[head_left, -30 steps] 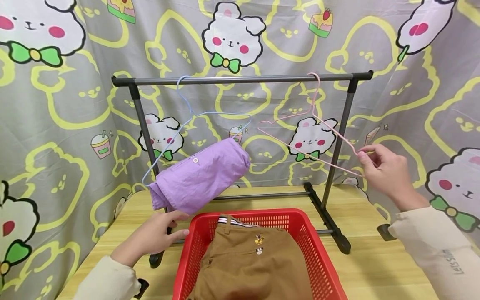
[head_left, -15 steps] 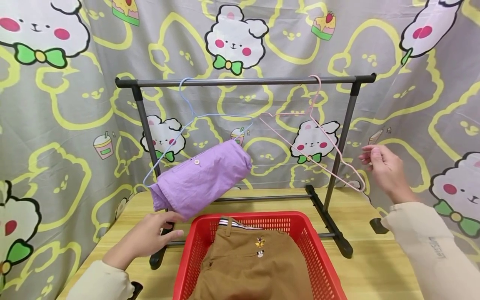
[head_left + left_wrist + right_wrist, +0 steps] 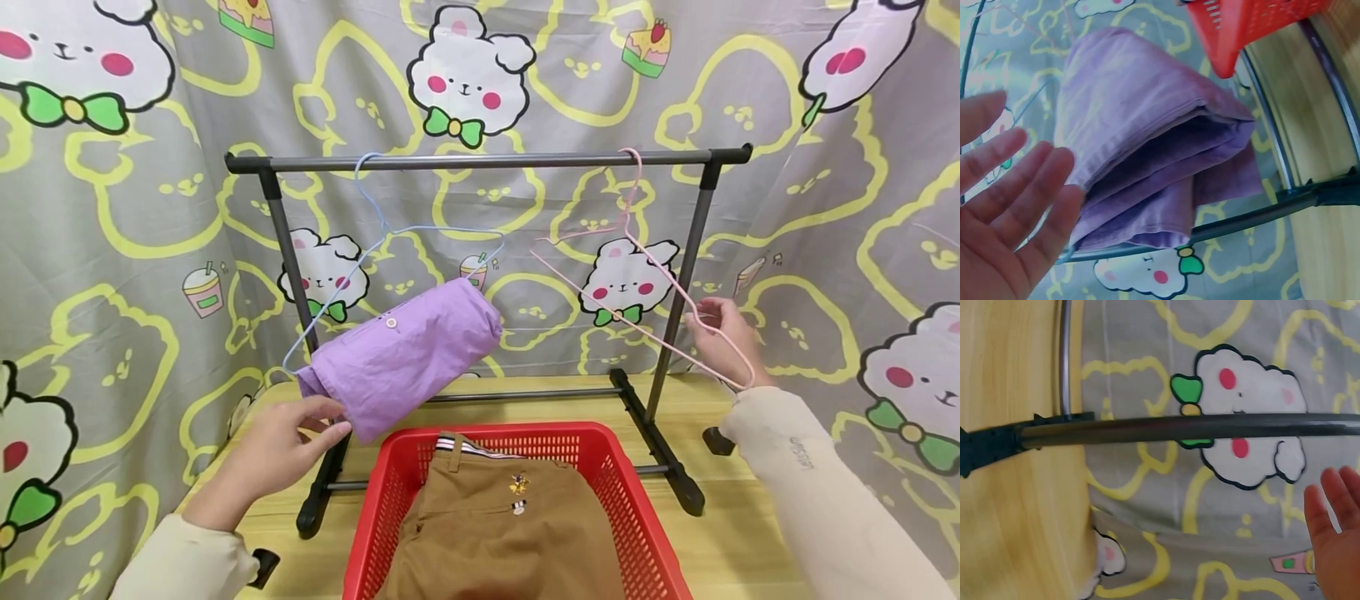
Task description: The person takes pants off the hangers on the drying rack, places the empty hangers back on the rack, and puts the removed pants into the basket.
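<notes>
Folded purple trousers (image 3: 405, 354) with a button hang slanting over the blue wire hanger (image 3: 450, 227). My left hand (image 3: 273, 442) is at their lower left corner. In the left wrist view that hand (image 3: 1010, 212) has its fingers spread, with the tips right beside the folded cloth (image 3: 1141, 106); whether they touch it I cannot tell. On the right, a bare pink wire hanger (image 3: 660, 264) hangs from the rail, its near end swung towards me. Behind that end is my right hand (image 3: 723, 337). The right wrist view shows extended fingers (image 3: 1335, 494) holding nothing.
A grey rack rail (image 3: 480, 162) spans the table, with black feet (image 3: 678, 487) standing on the wood. In front is a red basket (image 3: 495, 429) containing folded brown trousers (image 3: 510, 533). A patterned curtain (image 3: 570, 108) surrounds the back and sides.
My right hand has let go of the pink hanger's end and moved left, behind it. The hanger has swung. My left hand has shifted slightly left and up towards the purple trousers' corner.
</notes>
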Demonstrator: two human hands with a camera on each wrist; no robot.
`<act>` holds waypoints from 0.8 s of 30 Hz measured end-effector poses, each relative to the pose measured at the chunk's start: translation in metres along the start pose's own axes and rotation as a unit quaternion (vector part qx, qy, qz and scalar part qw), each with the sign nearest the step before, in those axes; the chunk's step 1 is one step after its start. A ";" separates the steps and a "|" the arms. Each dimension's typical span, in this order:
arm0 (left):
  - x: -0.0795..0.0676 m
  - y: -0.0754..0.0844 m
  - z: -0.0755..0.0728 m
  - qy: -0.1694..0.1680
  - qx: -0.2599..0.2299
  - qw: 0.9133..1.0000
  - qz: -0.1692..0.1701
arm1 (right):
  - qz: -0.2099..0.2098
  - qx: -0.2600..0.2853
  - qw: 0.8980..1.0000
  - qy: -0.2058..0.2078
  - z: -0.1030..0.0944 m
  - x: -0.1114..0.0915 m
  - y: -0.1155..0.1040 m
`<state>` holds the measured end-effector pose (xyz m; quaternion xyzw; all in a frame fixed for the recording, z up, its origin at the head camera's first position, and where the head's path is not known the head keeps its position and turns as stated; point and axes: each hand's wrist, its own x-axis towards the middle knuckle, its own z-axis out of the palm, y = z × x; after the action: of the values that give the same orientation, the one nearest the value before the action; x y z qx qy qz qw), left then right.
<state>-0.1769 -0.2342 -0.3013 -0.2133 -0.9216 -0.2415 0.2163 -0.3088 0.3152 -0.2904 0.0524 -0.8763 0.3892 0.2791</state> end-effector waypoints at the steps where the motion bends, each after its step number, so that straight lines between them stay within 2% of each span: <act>1: 0.001 0.001 -0.002 0.026 0.010 1.000 0.005 | 0.004 0.013 1.000 0.001 0.004 0.000 -0.001; 3: 0.002 0.002 -0.005 0.074 0.028 0.997 0.014 | 0.005 0.037 0.999 0.012 0.014 0.002 -0.001; 6: 0.004 0.003 -0.011 0.139 0.042 0.989 0.028 | 0.010 0.065 0.997 0.037 0.031 0.011 0.011; 10: 0.004 0.004 -0.017 0.190 0.043 0.980 0.038 | 0.034 0.084 0.995 0.052 0.051 0.025 0.027; 13: 0.003 0.005 -0.021 0.203 0.039 0.978 0.034 | 0.060 0.063 0.995 0.044 0.061 0.031 0.032; 16: 0.002 0.004 -0.024 0.213 0.044 0.976 0.031 | 0.072 0.079 0.994 0.023 0.072 0.043 0.053; 18: 0.002 0.003 -0.026 0.220 0.051 0.974 0.032 | 0.068 0.147 0.987 0.009 0.081 0.057 0.085; 20: 0.002 0.001 -0.028 0.226 0.056 0.972 0.036 | 0.066 0.171 0.983 -0.003 0.084 0.063 0.096; 22: 0.002 0.000 -0.029 0.230 0.060 0.971 0.040 | 0.062 0.161 0.985 0.004 0.084 0.061 0.093; 23: 0.003 -0.001 -0.030 0.231 0.061 0.970 0.042 | 0.066 0.147 0.987 0.004 0.081 0.057 0.085; 24: 0.003 -0.002 -0.031 0.233 0.061 0.970 0.044 | 0.072 0.106 0.992 0.007 0.077 0.049 0.068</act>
<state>-0.1712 -0.2514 -0.2761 -0.1783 -0.8487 -0.2178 0.4478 -0.4057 0.3142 -0.3503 0.0154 -0.8297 0.4990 0.2495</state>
